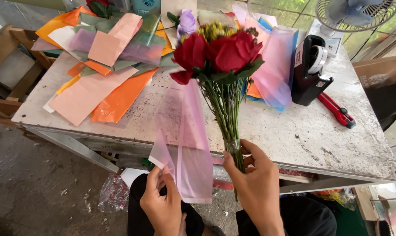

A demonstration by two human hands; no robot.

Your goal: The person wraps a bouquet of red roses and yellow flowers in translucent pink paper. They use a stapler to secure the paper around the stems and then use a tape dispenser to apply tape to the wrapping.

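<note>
A: Where's the bouquet [222, 57] rn?

B: Held up over the front edge of the worn white table [303, 135]. Right hand [255, 183] is closed round the lower stems [227, 109], approx where a clear tape band binds them. Red roses on top w/ small yellow filler blooms behind.

A: Left hand?

B: Left hand [161, 201] pinches the bottom corner of a sheer pink wrap sheet [185, 140], thumb & fingers shut on it. Sheet hangs beside the stems, top end tucked up near the blooms.

A: How does it handle?

B: Looks light, prob top-heavy; petals bruise easily, so grip at the taped bit, not the heads. Wrap seems thin, floppy, likely slippery; hold by corner or edge.

A: Anything else nearby?

B: Loose orange and pink paper sheets [101, 87], black tape dispenser [309, 70], red cutter [338, 111], all on the table, well apart from both hands.
</note>
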